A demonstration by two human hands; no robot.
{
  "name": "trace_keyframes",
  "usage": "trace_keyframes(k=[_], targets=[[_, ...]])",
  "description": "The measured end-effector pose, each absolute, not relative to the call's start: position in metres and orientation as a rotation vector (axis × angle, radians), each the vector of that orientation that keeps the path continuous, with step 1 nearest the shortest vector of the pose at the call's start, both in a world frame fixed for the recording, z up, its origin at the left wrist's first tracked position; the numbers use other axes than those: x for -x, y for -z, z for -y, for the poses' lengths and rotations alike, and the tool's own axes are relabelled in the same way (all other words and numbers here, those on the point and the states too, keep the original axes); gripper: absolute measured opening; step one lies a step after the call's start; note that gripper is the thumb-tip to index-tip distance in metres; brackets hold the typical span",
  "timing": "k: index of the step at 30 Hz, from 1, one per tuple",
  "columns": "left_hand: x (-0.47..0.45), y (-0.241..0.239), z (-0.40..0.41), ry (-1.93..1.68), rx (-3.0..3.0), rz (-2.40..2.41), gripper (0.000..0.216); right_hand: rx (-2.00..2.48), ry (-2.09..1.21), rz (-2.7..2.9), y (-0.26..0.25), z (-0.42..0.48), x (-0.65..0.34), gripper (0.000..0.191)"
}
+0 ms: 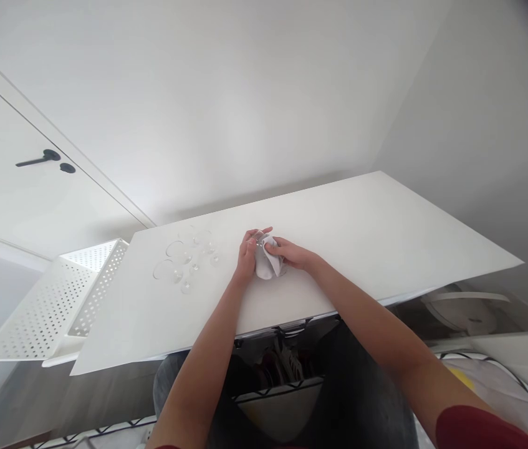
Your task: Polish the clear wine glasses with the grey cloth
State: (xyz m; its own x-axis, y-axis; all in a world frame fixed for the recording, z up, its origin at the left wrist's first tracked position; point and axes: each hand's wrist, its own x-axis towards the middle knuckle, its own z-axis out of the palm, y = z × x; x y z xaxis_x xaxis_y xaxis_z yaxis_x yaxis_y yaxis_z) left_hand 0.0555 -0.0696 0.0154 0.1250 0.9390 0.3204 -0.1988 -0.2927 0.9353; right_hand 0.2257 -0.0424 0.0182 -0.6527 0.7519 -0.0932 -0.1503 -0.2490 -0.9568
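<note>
Over the middle of the white table, my left hand (246,252) is closed around a clear wine glass (259,236), of which only a small part shows between the fingers. My right hand (292,252) pinches a light grey-white cloth (267,264) against the glass, with the thumb on top of the folds. Cloth and fingers hide most of the glass. To the left of my hands, several clear wine glasses (186,257) are grouped on the table; their thin rims and round feet show faintly.
The white table (338,224) runs along the wall. A white perforated metal rack (43,312) stands by its left end, near a door with a black handle (39,159). Shoes (287,365) are on a rack below. A clear bin (474,312) stands under the right side.
</note>
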Motion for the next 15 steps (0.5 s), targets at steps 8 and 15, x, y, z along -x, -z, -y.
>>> trace_keyframes(k=[8,15], targets=[[-0.056,-0.019,0.073,-1.425,-1.441,-0.787,0.048,0.780,-1.713,1.529,-0.022,0.043,-0.222,0.050],[-0.051,-0.004,0.057,-1.627,-1.063,-0.837,0.044,0.849,-1.739,1.604,-0.022,0.039,-0.219,0.031]])
